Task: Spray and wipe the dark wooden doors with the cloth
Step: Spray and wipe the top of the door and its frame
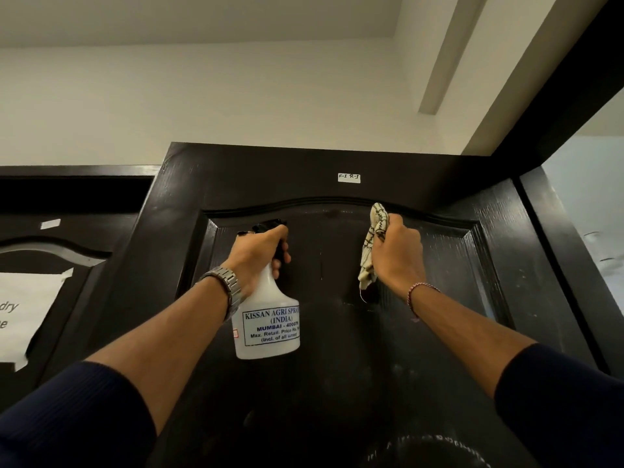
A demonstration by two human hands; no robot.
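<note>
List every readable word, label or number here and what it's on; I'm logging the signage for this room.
Spray bottle, in the left hand: "KISSAN AGRI SPRA… (INDIA) MUMBAI - 40007…", "Max. Retail. Price Rs.", "(Incl. of all …)"; the right edge is cut off and the last word blurred.
White sticker on the dark door: "F-I R-I", handwritten.
Paper sheet on the left door: only "dry" and "e" show.
Small tag above it: blank or unreadable.

Dim, even indoor light; soft sheen on dark door (337,170) (wide-angle bending at edges).

White label (349,177) marked "F-I R-I", taped paper sheet (25,312) at left, pale ceiling beam (449,55) overhead
</note>
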